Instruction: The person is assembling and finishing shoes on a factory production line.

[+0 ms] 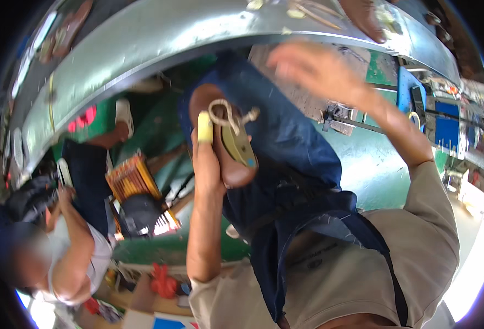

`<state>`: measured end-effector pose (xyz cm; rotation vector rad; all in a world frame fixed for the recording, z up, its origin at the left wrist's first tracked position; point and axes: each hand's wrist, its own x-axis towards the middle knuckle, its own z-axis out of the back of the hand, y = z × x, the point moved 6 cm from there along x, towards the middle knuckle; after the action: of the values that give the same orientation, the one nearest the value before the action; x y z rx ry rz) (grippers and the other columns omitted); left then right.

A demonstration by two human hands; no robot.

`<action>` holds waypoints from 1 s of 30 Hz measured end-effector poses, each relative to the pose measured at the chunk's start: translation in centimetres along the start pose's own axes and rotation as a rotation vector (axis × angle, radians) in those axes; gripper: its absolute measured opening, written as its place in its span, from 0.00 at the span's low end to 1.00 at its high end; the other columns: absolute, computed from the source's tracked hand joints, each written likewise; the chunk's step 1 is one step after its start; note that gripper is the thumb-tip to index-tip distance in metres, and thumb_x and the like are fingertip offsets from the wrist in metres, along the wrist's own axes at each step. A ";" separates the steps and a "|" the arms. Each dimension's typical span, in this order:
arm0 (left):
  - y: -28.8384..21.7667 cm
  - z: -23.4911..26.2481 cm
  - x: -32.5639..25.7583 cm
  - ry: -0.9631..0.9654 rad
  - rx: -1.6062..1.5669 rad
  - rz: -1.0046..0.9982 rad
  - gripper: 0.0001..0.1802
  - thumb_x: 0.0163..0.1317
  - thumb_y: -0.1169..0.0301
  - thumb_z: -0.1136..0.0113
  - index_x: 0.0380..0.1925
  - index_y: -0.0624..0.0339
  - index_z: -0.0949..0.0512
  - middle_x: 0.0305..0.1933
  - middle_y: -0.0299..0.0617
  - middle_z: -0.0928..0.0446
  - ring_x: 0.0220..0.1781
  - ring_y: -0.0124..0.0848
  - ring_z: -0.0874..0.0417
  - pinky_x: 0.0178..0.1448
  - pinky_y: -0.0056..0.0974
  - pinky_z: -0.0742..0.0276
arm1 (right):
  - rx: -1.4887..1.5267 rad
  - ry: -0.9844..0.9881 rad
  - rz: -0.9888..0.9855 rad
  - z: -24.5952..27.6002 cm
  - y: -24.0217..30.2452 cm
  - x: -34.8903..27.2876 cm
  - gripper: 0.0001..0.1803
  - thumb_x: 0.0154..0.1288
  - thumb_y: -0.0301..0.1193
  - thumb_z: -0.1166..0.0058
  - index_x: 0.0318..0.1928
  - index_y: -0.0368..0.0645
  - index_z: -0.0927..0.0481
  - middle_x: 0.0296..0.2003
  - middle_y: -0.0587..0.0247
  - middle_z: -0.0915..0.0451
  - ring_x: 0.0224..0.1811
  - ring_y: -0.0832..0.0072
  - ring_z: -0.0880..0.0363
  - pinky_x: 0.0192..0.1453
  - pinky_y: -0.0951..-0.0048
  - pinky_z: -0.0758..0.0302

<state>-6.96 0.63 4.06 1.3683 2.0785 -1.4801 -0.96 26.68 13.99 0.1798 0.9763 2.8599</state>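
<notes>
Brown-and-olive shoe (241, 151): cream cord (251, 115) looped at one end. Left hand (206, 162): gripping shoe. Right hand (316, 70): blurred, open, right of shoe. Metal bench (198, 30): beyond shoe.

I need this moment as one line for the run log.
Left hand: holds brown shoe with pale cord, yellow wrap on thumb | Right hand: apart from shoe, blurred, grip unclear

Brown shoe (238, 176), smooth, slightly glossy, held in left hand (208, 159) above lap. Tilted, rounded end pointing down toward wearer's body. Olive-green insert (236, 147) showing along opening, small blue spot near lower end. Pale cord (252, 114) at upper end, looped loosely, knotted tip sticking out rightward.
</notes>
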 end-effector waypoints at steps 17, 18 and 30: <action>-12.5 -6.5 4.2 -0.080 0.674 -0.814 0.31 0.79 0.64 0.57 0.79 0.54 0.43 0.72 0.53 0.29 0.64 0.45 0.19 0.67 0.46 0.26 | 0.255 -0.699 -0.733 25.3 -19.8 4.5 0.45 0.64 0.61 0.39 0.59 0.27 0.25 0.46 0.48 0.15 0.38 0.65 0.11 0.36 0.68 0.13; -13.3 -5.8 4.8 -0.132 0.720 -0.841 0.30 0.79 0.64 0.58 0.79 0.55 0.43 0.71 0.53 0.29 0.63 0.45 0.19 0.66 0.46 0.26 | 0.204 -0.711 -0.594 25.7 -21.7 5.3 0.41 0.64 0.60 0.41 0.53 0.27 0.22 0.35 0.51 0.14 0.31 0.68 0.12 0.29 0.68 0.15; -17.6 -10.1 12.7 -0.174 1.457 -1.102 0.20 0.75 0.77 0.49 0.64 0.67 0.26 0.60 0.54 0.24 0.57 0.43 0.20 0.64 0.41 0.25 | -1.193 -0.394 -0.573 27.9 -28.8 11.2 0.31 0.76 0.58 0.53 0.42 0.42 0.13 0.37 0.48 0.12 0.42 0.54 0.11 0.50 0.48 0.18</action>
<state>-24.63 15.24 11.08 -0.0674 1.4300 -3.7187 -5.85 67.73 19.08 0.2570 -0.6766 2.2386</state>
